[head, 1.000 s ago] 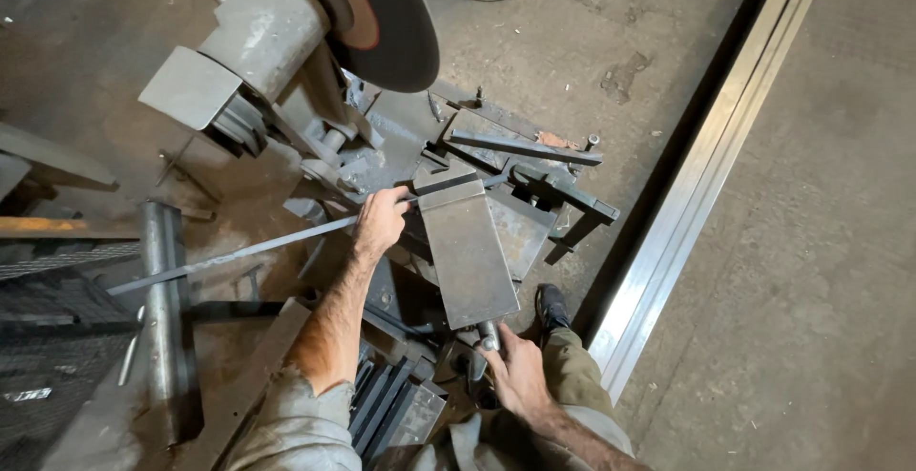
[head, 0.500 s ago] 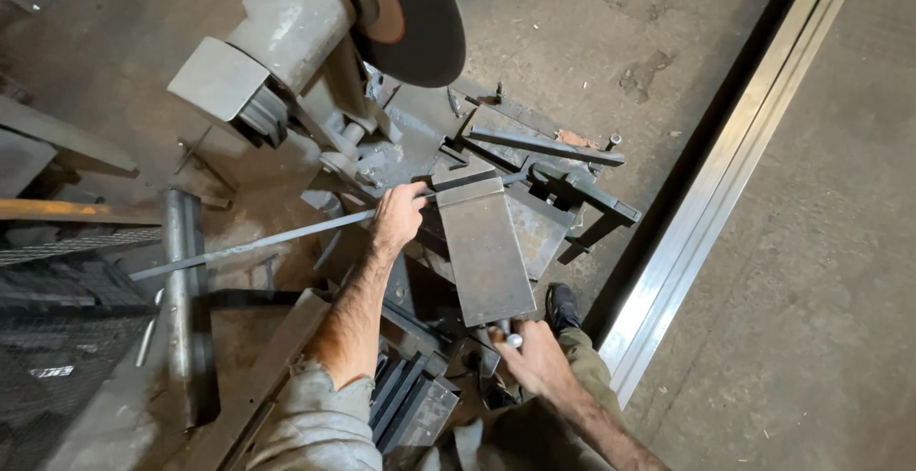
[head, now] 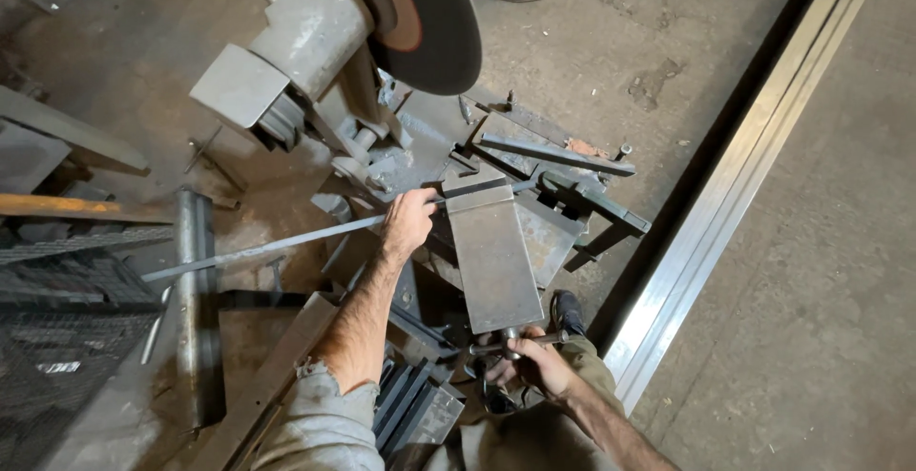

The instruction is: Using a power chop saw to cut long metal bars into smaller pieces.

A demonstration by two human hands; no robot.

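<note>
Beside the chop saw's vise point(head: 494, 251), the left hand point(head: 408, 225) is gripping a thin steel bar point(head: 277, 244) while the right hand point(head: 539, 364) is clasping the vise handle point(head: 515, 342).

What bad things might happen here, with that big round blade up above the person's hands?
The left hand grips the long thin metal bar close under the raised cutting disc, so lowering the disc might catch fingers. The right hand is on the vise handle; if the clamp is loose, the bar may slip. Scrap metal by the knees could trip or scratch.
</note>
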